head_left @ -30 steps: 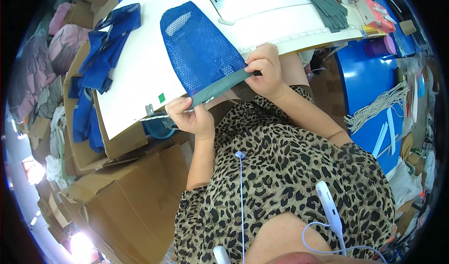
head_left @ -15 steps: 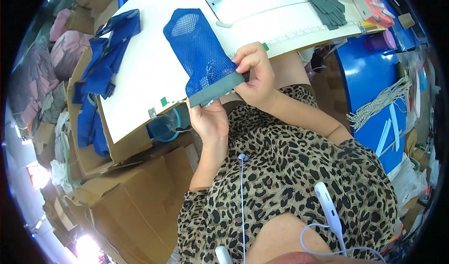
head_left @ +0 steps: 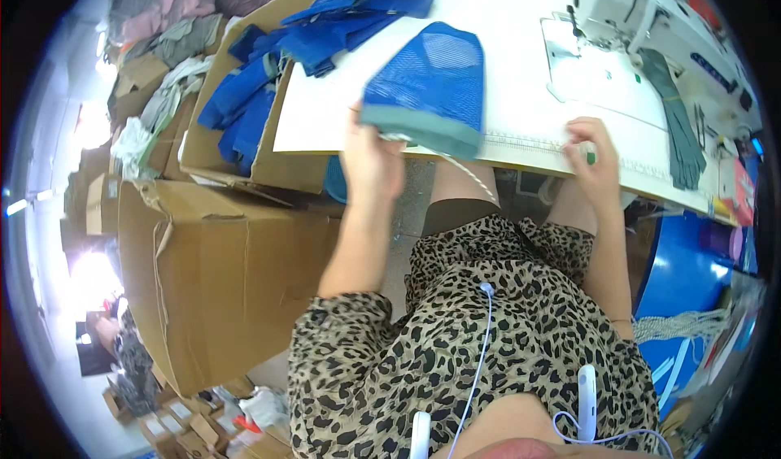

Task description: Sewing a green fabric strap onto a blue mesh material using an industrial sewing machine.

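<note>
My left hand (head_left: 370, 158) grips the left end of the grey-green hem on a blue mesh bag (head_left: 439, 69). The bag hangs in the air over the front part of the white table, its rounded end pointing away from me. From the hem trails a pale speckled cord (head_left: 472, 176), which drops toward my lap. My right hand (head_left: 594, 154) is off the bag, by the table's front edge. Its fingers are loosely curled and apart from the thumb, with nothing seen between them.
A sewing machine (head_left: 622, 12) stands at the back right of the white table (head_left: 512, 93). Grey-green strips (head_left: 679, 126) lie beside it. Blue mesh pieces (head_left: 350, 20) spill over an open carton at the left. A large cardboard box (head_left: 236, 272) is near my left arm; bundled cord (head_left: 683, 326) lies right.
My right hand has let go of the hem and moved right. The left hand still holds the bag, now swung so its hem tilts the other way. My view has turned, showing more sewing machine.
</note>
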### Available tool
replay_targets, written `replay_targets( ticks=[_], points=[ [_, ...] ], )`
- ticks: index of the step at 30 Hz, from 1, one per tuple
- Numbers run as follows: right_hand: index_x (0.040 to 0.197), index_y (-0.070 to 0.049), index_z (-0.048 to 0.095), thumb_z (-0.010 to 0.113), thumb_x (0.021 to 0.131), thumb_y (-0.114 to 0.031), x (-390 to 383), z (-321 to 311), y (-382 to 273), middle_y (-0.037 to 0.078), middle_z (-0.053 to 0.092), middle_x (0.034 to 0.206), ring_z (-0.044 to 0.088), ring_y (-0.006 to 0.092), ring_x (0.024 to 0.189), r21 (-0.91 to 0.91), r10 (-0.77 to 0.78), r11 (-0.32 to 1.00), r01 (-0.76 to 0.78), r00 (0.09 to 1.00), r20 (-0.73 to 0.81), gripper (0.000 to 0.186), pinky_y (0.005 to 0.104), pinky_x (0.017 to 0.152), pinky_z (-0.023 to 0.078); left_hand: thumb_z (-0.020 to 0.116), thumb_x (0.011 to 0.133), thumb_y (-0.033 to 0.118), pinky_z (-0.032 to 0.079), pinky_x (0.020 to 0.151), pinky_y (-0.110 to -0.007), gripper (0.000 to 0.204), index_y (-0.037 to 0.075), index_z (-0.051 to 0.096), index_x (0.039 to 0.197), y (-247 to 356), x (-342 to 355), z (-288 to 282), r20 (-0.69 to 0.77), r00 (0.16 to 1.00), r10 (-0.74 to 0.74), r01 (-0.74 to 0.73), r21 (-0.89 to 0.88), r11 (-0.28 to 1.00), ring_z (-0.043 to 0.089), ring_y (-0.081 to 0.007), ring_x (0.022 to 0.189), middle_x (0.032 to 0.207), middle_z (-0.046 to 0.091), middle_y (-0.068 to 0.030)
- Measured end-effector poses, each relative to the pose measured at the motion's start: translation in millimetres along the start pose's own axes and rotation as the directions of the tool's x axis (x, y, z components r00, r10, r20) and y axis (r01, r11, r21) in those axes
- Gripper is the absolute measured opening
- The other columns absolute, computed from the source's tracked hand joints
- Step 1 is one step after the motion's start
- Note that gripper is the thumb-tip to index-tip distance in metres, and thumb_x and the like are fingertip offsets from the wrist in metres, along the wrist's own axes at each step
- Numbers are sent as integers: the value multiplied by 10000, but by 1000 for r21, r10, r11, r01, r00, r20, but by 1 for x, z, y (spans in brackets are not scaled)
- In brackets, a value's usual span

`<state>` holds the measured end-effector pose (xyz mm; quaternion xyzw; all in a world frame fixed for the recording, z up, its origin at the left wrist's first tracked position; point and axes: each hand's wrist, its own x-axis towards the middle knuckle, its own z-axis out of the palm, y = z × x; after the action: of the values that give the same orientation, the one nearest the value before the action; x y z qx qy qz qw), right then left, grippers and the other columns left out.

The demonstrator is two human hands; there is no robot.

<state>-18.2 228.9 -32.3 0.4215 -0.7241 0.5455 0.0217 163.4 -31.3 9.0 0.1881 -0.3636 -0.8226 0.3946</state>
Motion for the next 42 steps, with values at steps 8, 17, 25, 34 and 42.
replay_targets(
  ticks=[8,17,25,34,42],
  points=[
    [1039,-11,621,658,890,-31,6,-4,21,11,608,942,539,98,836,52,201,978,-201,980,-1,155,249,811,456,463,1030,71,616,766,-383,206,65,490,1234,97,49,-38,196,922,333,-372,209,905,685,-214,931,1095,657,-107],
    [1087,-47,634,751,789,-53,20,48,-58,124,635,1045,617,282,940,68,-246,968,242,967,59,320,359,854,501,444,968,-73,539,628,-242,389,54,477,1334,31,1,17,346,846,405,-531,609,589,611,-107,854,1286,523,-115],
    [1062,-91,655,745,742,-70,41,71,-74,82,661,992,642,290,929,-83,-382,922,379,924,-22,334,371,822,512,531,857,-92,451,871,-304,309,51,653,1102,2,-30,47,531,743,407,-668,630,396,519,-201,1067,1299,489,-145],
    [1075,7,706,644,936,-86,36,46,-54,-1,682,875,585,46,785,507,117,824,-254,951,286,178,211,711,486,583,883,13,440,911,-333,126,23,668,976,31,-3,49,604,783,-148,-498,753,430,612,-175,923,887,676,-57],
    [1114,0,702,635,949,-94,26,47,-40,-20,668,877,568,35,788,542,170,792,-280,955,244,201,196,704,467,558,965,92,396,682,-220,141,6,654,910,19,0,48,437,812,-386,-159,803,575,486,-43,747,771,576,49]
  ],
)
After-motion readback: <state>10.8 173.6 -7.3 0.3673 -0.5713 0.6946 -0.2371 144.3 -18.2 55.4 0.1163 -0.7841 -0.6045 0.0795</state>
